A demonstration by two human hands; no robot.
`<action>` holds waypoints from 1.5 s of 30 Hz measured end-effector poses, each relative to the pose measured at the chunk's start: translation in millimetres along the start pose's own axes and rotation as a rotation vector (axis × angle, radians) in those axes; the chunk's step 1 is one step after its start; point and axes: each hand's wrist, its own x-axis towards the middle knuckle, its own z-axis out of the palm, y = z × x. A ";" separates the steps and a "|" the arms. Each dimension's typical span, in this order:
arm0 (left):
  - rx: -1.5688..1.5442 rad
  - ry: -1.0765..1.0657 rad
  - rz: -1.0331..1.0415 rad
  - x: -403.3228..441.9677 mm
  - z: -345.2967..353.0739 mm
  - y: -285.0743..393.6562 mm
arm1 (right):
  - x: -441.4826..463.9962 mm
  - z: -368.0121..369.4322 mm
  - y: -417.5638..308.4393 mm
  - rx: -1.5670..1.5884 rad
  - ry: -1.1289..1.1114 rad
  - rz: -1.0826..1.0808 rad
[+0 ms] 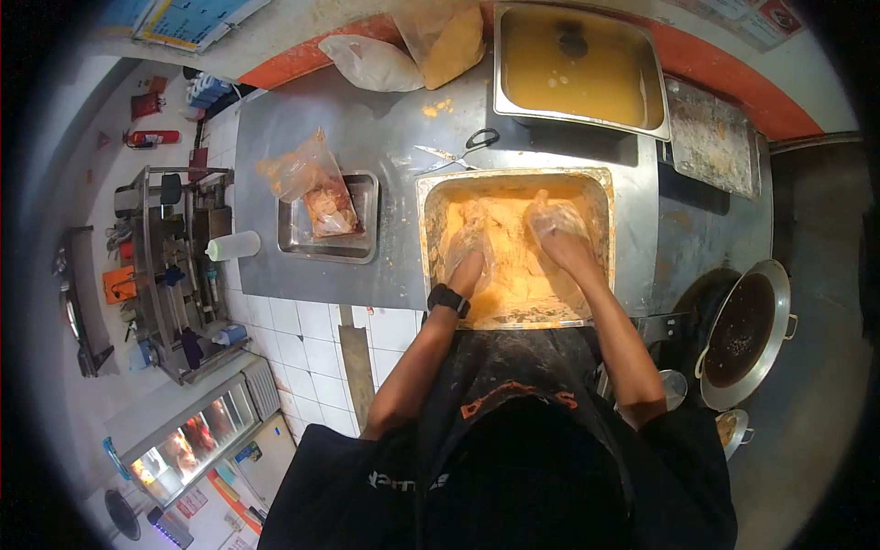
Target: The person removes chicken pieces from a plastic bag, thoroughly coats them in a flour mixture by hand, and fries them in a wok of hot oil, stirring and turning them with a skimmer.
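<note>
A deep metal pan (607,183) holds orange-yellow flour-like powder (513,293) with clumps in it. Both of my hands are inside, wearing clear plastic gloves dusted with the powder. My left hand (471,246) is low in the powder at the pan's left side, its fingers coated and partly buried. On the right side, my right hand (557,225) curls its fingers by a powder-covered lump (541,198), whose kind I cannot make out. Behind the pan lie scissors (449,158) with black handles, blades spread.
A smaller metal tray (371,220) with a plastic bag of raw-looking meat (328,206) stands left, near a squeeze bottle (235,246). A pan of yellow liquid (577,82) and plastic bags (376,64) are at the back. A wok of dark oil (742,330) stands right.
</note>
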 end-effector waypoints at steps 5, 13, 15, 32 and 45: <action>0.046 0.036 0.058 -11.3 26.8 2.5 | 30.5 62.2 39.1 0.066 0.001 0.058; -0.283 0.143 0.069 -10.1 20.5 21.6 | 48.5 37.2 48.7 0.098 0.137 0.028; -0.265 0.147 0.080 -4.8 22.4 11.7 | 41.1 48.6 53.0 0.043 0.143 0.119; 0.267 0.020 0.063 -4.5 19.0 11.6 | 24.6 74.7 34.7 0.039 0.149 0.043; -0.179 0.162 0.079 -17.8 20.0 49.4 | 35.8 92.1 26.5 0.706 -0.035 0.034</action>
